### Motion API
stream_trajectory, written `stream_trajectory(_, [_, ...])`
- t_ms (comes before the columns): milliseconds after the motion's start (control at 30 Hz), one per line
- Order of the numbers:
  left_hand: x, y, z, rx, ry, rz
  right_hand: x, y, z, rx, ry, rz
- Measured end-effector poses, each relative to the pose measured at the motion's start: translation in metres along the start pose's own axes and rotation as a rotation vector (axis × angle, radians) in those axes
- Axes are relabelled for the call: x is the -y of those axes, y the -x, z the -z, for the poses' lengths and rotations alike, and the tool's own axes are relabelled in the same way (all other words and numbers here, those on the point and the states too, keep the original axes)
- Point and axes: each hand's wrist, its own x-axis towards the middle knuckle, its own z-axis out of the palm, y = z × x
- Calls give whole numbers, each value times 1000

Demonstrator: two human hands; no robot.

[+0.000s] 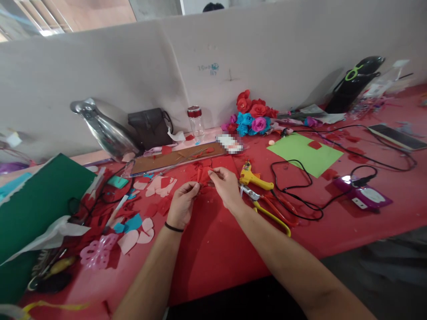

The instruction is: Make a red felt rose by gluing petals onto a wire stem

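Observation:
Both my hands meet over the middle of the red table [220, 253]. My left hand [183, 205], with a dark band at the wrist, pinches a piece of red crepe paper [202, 176] from its lower left side. From the right, my right hand [225, 183] pinches the same paper between thumb and forefinger. The paper's exact shape is hard to make out against the red surface. Just right of my right hand lies a yellow hot glue gun [255, 177], with pliers [267, 209] below it. Pink paper petals [162, 186] and red scraps lie left of my hands.
Behind stand a steel flask [108, 131], a dark bag [150, 129], a glass jar [196, 124] and paper flowers [251, 115]. A black cord runs to a purple power strip [365, 193]. Green sheets [305, 153] and a phone [396, 135] lie right; a green board [43, 200] leans left.

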Motion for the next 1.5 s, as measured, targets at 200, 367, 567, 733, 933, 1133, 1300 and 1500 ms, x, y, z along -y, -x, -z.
stream_trajectory(200, [3,-1,-1,-18,-30,-15,-4,1,1,13,167,90])
stream_trajectory(367, [5,-2,-1,-31,-33,-26,-2,4,0,17,164,86])
stream_trajectory(567, [6,-2,-1,-11,-26,-21,1,6,-2,30,76,28])
stream_trajectory(733, [7,-2,0,-21,-43,-26,1,6,-3,37,53,12])
stream_trajectory(933, [8,-2,-1,-63,-45,-48,0,7,-3,33,115,42])
stream_trajectory(1133, [11,-4,-2,-83,-72,-70,-1,7,-2,27,147,58])
stream_trajectory(1300, [12,-4,-1,-99,-59,-68,2,9,-2,30,138,39])
stream_trajectory(1500, [11,-3,-1,-115,-121,-95,14,18,-3,88,160,28])
